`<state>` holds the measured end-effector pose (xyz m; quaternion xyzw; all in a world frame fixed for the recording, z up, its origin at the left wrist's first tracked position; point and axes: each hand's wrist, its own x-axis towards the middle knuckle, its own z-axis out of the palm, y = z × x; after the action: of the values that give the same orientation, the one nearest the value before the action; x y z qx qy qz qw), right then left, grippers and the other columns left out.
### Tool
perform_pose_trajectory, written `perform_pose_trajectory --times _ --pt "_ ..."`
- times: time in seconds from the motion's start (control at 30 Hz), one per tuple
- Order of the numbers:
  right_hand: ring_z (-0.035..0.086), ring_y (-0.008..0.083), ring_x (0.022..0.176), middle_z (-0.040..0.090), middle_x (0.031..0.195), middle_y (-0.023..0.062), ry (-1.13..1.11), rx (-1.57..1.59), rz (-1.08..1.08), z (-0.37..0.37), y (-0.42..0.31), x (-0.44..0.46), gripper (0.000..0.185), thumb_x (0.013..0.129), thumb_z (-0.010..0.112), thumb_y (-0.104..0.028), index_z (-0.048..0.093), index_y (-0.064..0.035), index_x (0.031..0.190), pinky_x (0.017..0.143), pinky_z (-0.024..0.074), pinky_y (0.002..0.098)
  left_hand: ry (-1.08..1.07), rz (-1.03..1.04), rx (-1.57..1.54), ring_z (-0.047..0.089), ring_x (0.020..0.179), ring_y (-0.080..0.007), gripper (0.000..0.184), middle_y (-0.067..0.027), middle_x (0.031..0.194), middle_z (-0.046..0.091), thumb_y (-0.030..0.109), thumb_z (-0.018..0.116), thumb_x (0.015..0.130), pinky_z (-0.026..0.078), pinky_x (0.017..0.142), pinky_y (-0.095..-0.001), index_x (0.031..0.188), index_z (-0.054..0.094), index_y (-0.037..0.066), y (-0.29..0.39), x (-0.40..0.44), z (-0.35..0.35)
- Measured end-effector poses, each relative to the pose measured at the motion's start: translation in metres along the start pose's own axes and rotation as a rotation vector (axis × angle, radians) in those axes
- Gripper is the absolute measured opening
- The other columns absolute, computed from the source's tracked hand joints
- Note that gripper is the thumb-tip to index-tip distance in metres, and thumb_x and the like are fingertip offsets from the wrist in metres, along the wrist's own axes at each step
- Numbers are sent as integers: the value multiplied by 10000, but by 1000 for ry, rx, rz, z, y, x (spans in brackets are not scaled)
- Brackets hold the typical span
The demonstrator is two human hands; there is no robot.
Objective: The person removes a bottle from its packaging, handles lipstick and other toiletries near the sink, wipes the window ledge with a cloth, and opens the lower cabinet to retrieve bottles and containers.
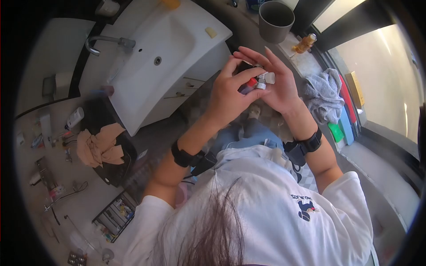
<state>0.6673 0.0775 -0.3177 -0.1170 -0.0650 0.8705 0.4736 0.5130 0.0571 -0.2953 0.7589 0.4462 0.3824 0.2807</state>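
Both hands meet in front of me, above the floor to the right of the white sink. My left hand is curled around a cluster of small bottles or tubes, among them one with a red cap and one with a white cap. Something dark shows between the fingers at the back. My right hand is partly cupped beside and under the same cluster, its fingers raised and touching or close to the left fingers. The lower parts of the items are mostly hidden by the hands.
A grey bin and an amber bottle stand at the upper right. A grey towel lies on the right ledge. At the left are a beige cloth and a wire rack. The faucet is over the sink.
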Motion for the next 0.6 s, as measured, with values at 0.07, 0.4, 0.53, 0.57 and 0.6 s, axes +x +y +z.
perform_pose_trajectory --times 0.07,0.4,0.53,0.57,0.6 --pt "620 254 1124 604 1269 150 219 -197 39 -7 2 13 521 1055 415 -386 511 31 1351 971 521 397 19 -9 19 620 999 -289 465 -109 1121 577 88 858 680 533 821 -374 1122 720 129 -6 -2 -5" --pt "609 319 1180 590 1265 227 55 250 322 -70 68 29 544 1069 374 -365 442 69 1390 1004 533 435 166 -271 -109 624 843 -172 437 -73 1137 575 23 789 773 527 722 -313 1197 695 72 -50 -71 -32" --pt "536 370 1278 489 1388 272 256 223 267 -62 105 19 545 1069 374 -354 387 44 1442 1050 506 465 306 -874 -789 551 697 -135 502 -85 1135 568 48 616 895 455 556 -306 1391 539 59 -64 -122 -62" --pt "536 370 1278 489 1388 272 259 224 263 -64 116 18 545 1069 374 -354 387 44 1442 1050 506 465 301 -876 -791 551 697 -135 502 -85 1135 568 48 616 895 455 556 -306 1391 539 59 -78 -139 -64" --pt "531 374 1283 489 1388 272 264 211 224 -67 126 16 539 1069 379 -345 385 44 1441 1058 500 467 317 -927 -968 552 693 -147 524 -102 1132 566 71 575 904 457 556 -306 1423 501 69 -90 -152 -66"
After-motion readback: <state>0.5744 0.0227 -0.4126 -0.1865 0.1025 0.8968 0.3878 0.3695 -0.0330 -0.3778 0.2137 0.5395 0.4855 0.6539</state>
